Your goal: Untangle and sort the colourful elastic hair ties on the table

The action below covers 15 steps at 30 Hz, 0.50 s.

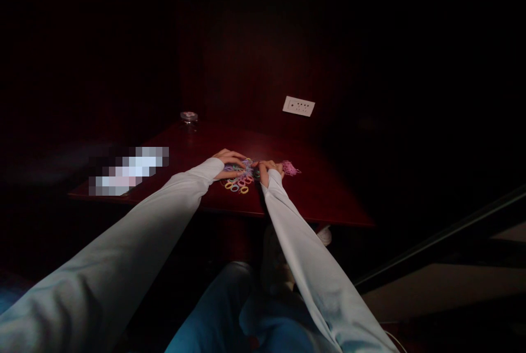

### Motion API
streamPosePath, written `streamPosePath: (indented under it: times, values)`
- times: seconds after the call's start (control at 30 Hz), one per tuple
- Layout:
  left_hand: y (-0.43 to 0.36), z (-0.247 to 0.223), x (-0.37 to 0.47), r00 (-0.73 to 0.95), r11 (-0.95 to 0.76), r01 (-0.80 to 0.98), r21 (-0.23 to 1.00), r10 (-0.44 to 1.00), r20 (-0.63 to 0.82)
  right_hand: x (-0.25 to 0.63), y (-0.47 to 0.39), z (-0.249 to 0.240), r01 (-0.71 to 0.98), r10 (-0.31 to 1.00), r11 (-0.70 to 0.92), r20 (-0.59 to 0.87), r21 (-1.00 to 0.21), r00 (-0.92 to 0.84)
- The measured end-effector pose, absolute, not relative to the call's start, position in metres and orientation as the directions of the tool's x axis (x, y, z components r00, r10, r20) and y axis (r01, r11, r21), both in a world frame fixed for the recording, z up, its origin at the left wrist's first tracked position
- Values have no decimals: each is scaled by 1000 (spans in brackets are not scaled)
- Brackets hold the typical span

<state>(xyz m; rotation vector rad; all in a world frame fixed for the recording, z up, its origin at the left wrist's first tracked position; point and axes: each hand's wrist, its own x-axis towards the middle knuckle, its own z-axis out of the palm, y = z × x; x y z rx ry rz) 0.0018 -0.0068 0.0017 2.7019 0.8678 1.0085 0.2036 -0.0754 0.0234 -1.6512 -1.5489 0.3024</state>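
Note:
A pile of small elastic hair ties (244, 189) in yellow, blue, pink and purple lies near the front of the dark red table. My left hand (229, 158) rests over the left and back of this pile, fingers stretched and thumb apart, touching the ties. At the pile's right edge is my right hand (271, 166), its fingers bent inward and close together. Whatever they hold is too small and dark to make out. Just beyond the right hand sits a separate bunch of pink hair ties (290, 168).
A clear round jar (189, 118) with a lid stands at the back left of the table (316, 199). On the left lies a bright, pixelated object (131, 172). A white power socket (298, 106) is set in the dark wall behind. My knees are below the front edge.

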Motion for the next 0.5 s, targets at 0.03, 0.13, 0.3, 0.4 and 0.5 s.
streamPosePath:
  times: [0.03,0.13,0.3,0.4,0.5]
  values:
    - [-6,1,1,613,-822,484,301,564,554,203,-76,24,710,913,107,352,-696,208]
    - [-1,-1,-2,595,-805,517,292,583,553,203,-75,23,721,923,114,341,-684,177]
    - [3,-4,-4,537,-760,571,311,632,559,203,-74,22,726,937,69,294,-684,188]
    - [5,-6,-3,505,-747,583,319,640,578,203,-73,21,706,928,62,300,-706,219]
    - [6,-6,-2,461,-756,566,329,622,633,204,-72,20,672,911,79,327,-737,252]
